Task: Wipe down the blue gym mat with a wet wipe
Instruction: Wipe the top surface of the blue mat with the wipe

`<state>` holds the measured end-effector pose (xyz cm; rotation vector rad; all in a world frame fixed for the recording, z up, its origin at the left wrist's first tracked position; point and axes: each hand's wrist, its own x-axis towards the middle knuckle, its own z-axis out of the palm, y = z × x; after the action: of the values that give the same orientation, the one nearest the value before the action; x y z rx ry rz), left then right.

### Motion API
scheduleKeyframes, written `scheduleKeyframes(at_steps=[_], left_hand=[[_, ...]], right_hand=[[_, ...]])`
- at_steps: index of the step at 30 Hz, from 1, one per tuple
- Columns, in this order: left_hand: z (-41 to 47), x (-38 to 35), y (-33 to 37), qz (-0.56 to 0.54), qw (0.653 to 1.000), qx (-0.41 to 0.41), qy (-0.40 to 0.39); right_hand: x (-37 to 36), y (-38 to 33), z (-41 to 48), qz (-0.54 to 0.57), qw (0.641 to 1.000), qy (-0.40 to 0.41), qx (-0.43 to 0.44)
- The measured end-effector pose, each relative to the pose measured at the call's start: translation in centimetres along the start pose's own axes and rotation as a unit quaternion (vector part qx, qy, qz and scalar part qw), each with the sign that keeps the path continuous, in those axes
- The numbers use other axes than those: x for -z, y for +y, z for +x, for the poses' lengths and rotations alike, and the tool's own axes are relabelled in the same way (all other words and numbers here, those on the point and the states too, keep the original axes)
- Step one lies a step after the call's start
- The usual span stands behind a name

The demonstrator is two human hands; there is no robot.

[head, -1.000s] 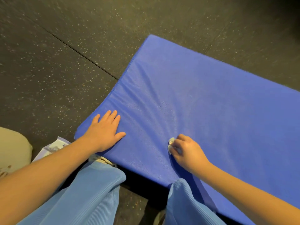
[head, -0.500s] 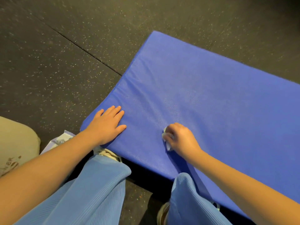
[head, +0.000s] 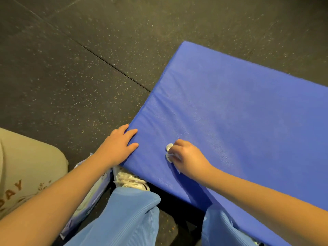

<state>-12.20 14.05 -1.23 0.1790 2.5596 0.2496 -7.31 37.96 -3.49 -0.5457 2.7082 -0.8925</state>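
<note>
I see the blue gym mat (head: 239, 121) lying on the dark speckled floor (head: 71, 68). My left hand (head: 119, 146) rests flat, fingers straight, on the mat's near corner. My right hand (head: 188, 158) is curled round the crumpled wet wipe (head: 169, 148), pressing it onto the mat near that corner.

Your view is dim and warm-toned, with soft light seemingly from above. The blue gym mat (head: 239, 112) shows a faint sheen; your right arm (head: 257, 192) shadows its near edge. The wet wipe (head: 169, 148) is a pale, detail-less blur. The floor (head: 71, 68) darkens toward the top corners.
</note>
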Motion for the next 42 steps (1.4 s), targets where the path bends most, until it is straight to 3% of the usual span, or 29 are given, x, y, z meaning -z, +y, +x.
scheduleKeyframes(at_steps=[2, 4, 9, 11, 17, 19, 22, 24, 28, 33, 38, 42], left_hand=[[0.5, 0.2, -0.3, -0.084, 0.996, 0.042, 0.002], [1.2, 0.7, -0.3, -0.146, 0.987, 0.061, 0.024], [2.1, 3.2, 0.2, -0.237, 0.961, 0.095, 0.106], [2.3, 4.3, 0.3, -0.288, 0.943, 0.109, 0.128], [1.1, 5.7, -0.1, -0.445, 0.878, 0.133, 0.117], [0.5, 5.7, -0.5, -0.487, 0.859, 0.128, 0.098], [-0.1, 5.8, -0.7, -0.556, 0.817, 0.126, 0.087], [-0.3, 6.0, -0.8, -0.587, 0.795, 0.128, 0.083], [-0.9, 6.4, -1.0, -0.611, 0.779, 0.14, 0.036], [-1.4, 6.6, -1.4, -0.591, 0.79, 0.165, -0.002], [-2.3, 6.6, -2.2, -0.563, 0.802, 0.195, -0.035], [-2.4, 6.0, -2.1, -0.562, 0.804, 0.191, -0.021]], right_hand=[[-0.2, -0.9, 0.1, 0.013, 0.997, -0.044, 0.057], [0.0, -1.1, 1.4, 0.008, 0.997, -0.048, 0.057], [1.9, 0.5, 5.8, 0.027, 0.996, 0.023, -0.083], [2.6, 0.3, 7.3, 0.064, 0.992, 0.049, -0.101], [2.8, -5.7, 8.5, 0.12, 0.988, 0.027, 0.092], [2.9, -5.2, 10.1, 0.103, 0.99, 0.056, 0.079], [3.1, -4.1, 11.9, 0.067, 0.993, 0.097, -0.028], [2.7, -5.5, 11.0, 0.076, 0.992, 0.102, 0.026], [1.2, -10.0, 7.5, 0.092, 0.972, -0.03, 0.215], [1.3, -8.1, 9.7, 0.062, 0.989, 0.067, 0.116], [-1.0, -11.1, 6.4, 0.062, 0.956, -0.047, 0.282], [-0.9, -10.5, 8.3, 0.076, 0.974, 0.017, 0.214]])
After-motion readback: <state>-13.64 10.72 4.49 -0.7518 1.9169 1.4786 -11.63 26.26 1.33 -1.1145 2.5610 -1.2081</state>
